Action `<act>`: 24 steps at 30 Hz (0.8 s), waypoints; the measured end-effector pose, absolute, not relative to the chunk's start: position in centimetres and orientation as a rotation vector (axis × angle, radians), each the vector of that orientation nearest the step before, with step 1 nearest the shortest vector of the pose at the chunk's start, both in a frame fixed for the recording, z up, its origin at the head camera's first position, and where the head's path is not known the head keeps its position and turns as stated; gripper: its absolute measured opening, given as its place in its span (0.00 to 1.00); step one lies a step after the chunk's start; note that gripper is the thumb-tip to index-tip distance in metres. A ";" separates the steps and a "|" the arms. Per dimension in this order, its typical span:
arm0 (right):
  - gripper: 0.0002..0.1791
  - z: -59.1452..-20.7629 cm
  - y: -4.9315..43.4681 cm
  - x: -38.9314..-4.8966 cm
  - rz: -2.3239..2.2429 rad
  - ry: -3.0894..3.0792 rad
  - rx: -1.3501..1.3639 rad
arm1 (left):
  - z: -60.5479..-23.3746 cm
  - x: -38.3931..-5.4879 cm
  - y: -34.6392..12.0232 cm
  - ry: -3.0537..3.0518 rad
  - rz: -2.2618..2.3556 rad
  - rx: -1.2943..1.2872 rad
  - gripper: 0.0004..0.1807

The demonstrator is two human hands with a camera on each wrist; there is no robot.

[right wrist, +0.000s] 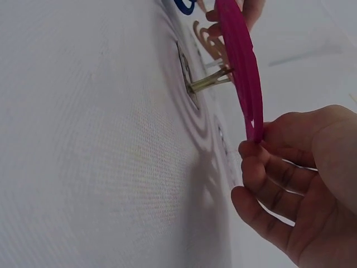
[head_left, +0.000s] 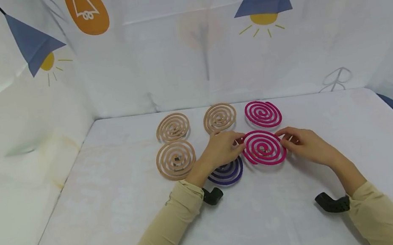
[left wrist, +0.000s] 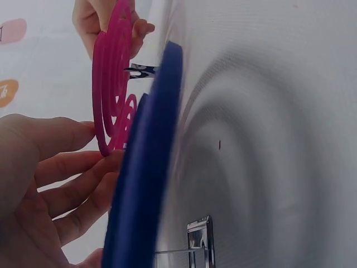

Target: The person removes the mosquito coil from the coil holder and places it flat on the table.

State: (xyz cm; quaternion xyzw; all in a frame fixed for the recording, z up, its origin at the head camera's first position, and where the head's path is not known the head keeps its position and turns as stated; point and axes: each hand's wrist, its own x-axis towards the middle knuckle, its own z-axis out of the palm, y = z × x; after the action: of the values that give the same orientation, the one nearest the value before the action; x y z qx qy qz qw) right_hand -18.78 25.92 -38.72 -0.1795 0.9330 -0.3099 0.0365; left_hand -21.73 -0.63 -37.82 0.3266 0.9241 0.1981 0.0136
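Toward the far edge of the table [head_left: 269, 214], left hand [head_left: 222, 149] and right hand [head_left: 306, 143] pinch opposite rims of the nearer pink coil [head_left: 262, 147], over a metal stand [right wrist: 207, 83]; seating it seems underway; next probably calls for levelling, then release.

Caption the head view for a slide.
Both hands pinch opposite edges of the nearer magenta spiral coil, beside a dark blue spiral coil.
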 end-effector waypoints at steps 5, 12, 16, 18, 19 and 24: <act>0.16 -38.7 26.0 -18.8 -0.965 2.858 -0.545 | -37.8 -21.7 -0.5 2.903 0.602 1.019 0.19; 0.17 -38.7 26.2 -18.8 -0.968 2.859 -0.529 | -37.7 -21.4 -0.4 2.916 0.591 1.007 0.19; 0.17 -38.6 26.3 -18.8 -0.965 2.876 -0.537 | -37.7 -21.4 -0.4 2.914 0.642 1.030 0.18; 0.17 -38.4 26.3 -18.7 -0.964 2.890 -0.543 | -37.7 -21.4 -0.3 2.900 0.694 1.029 0.17; 0.17 -38.4 26.3 -18.7 -0.967 2.895 -0.547 | -37.6 -21.4 -0.3 2.890 0.722 1.029 0.17; 0.17 -38.2 26.4 -18.6 -0.989 2.909 -0.541 | -37.4 -21.2 -0.1 2.853 0.850 1.025 0.18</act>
State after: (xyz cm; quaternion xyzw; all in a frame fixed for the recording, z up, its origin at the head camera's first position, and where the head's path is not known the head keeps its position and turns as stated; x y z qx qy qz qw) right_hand -18.58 26.41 -38.18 -0.1735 0.9323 -0.3171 0.0108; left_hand -21.18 -0.07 -37.38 0.3256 0.9062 0.2700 -0.0033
